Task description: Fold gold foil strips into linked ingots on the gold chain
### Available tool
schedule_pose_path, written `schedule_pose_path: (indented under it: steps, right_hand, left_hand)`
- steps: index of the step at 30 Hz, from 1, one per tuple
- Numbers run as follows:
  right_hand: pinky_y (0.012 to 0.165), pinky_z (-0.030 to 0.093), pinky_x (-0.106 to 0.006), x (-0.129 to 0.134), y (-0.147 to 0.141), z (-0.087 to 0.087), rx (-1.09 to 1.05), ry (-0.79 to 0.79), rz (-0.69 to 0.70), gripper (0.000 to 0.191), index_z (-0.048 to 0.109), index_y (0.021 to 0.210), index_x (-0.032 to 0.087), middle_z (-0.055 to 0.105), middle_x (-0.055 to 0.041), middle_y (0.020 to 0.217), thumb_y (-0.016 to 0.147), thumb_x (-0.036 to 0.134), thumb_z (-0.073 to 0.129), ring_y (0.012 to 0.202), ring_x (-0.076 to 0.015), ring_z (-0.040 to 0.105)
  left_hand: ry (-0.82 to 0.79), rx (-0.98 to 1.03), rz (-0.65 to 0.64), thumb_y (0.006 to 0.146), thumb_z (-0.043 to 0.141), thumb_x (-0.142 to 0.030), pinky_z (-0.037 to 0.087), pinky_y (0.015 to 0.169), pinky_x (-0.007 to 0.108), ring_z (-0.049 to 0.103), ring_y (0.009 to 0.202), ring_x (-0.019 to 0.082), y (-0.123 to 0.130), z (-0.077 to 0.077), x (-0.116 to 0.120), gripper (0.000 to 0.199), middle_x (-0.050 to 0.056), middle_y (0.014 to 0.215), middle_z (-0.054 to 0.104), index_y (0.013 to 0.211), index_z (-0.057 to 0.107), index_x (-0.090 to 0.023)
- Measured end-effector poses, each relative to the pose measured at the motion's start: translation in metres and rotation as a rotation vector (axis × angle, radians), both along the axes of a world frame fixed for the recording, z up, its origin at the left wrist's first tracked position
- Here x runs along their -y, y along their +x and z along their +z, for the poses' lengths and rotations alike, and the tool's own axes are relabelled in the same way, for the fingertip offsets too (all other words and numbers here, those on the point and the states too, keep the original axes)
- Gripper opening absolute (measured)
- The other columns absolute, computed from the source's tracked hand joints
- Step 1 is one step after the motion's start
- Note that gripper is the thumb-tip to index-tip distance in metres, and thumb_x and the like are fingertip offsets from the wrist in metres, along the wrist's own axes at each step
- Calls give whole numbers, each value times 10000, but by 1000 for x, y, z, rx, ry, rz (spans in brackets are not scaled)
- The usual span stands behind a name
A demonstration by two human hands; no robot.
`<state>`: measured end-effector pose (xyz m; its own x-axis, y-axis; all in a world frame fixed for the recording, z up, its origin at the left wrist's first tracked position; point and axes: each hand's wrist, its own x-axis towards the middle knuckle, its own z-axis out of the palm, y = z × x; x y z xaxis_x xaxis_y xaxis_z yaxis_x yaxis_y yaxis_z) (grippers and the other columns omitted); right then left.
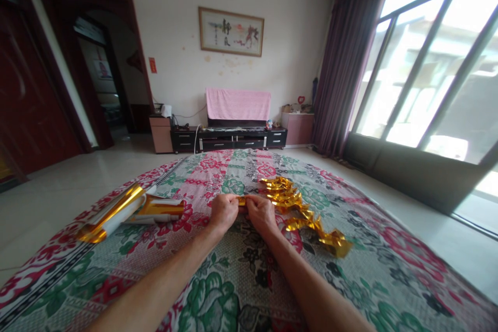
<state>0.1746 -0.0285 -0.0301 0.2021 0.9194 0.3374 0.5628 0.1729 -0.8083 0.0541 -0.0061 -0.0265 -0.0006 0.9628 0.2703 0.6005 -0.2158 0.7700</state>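
Observation:
My left hand and my right hand are close together over the middle of the patterned cloth. Both are closed on a small piece of gold foil, which shows in the narrow gap between them. Right of my right hand lies a loose row of crumpled, twisted gold foil pieces on the cloth. To the left of my left hand rest curled sheets of gold foil with white backing, and a shorter rolled one beside them.
Beyond the cloth-covered surface stands a low black cabinet with a pink towel draped over something above it. A pink cabinet is at its right. Purple curtains and large windows are on the right, doorways on the left.

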Motion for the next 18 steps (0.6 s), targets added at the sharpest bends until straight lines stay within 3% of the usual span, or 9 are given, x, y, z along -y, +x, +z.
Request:
schedule_pose_path:
  steps: [7, 12, 18]
  right_hand:
    - [607, 473, -211, 0, 0, 0, 12, 9, 6, 345, 702, 953, 194, 695, -31, 684, 771, 282, 422, 634, -155, 638]
    - [600, 472, -208, -1, 1, -1, 9, -9, 13, 338, 709, 927, 196, 690, -25, 668, 774, 294, 424, 628, -154, 635]
    - [584, 469, -214, -2, 3, -3, -11, 7, 38, 343, 706, 928, 192, 681, -20, 652, 770, 294, 420, 589, -148, 623]
  left_hand:
    - [-13, 4, 39, 734, 459, -205, 453, 651, 196, 630, 718, 130, 1, 2, 1, 303, 40, 801, 712, 917, 701, -180]
    - [-22, 14, -22, 727, 455, -207, 449, 606, 191, 626, 649, 124, 0, 3, 2, 293, 34, 741, 712, 866, 711, -179]
    - [1, -4, -3, 735, 452, -213, 452, 622, 190, 632, 702, 130, -1, 0, 1, 293, 35, 772, 714, 879, 706, -182]
